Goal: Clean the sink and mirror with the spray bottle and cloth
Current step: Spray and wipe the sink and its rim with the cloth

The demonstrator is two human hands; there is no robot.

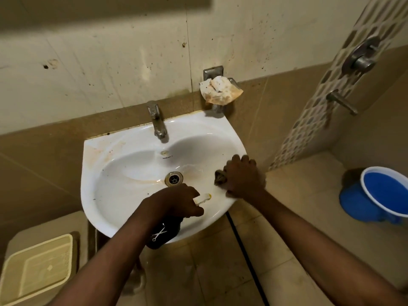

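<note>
Gripping the black spray bottle (162, 234) in my left hand (176, 203) at the sink (132, 164) front rim, nozzle aimed right at the cloth (220, 177) bunched in my right hand (242, 176) on the right rim, so I'd judge right side gets sprayed next.

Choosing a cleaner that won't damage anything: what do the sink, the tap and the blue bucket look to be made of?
The sink looks like glazed white ceramic: glossy, with soft reflections and brownish stains. The tap seems to be chromed or polished metal, silvery and shiny though dulled in spots. The blue bucket is probably plastic: even colour, smooth matte look, pale rim.
</note>
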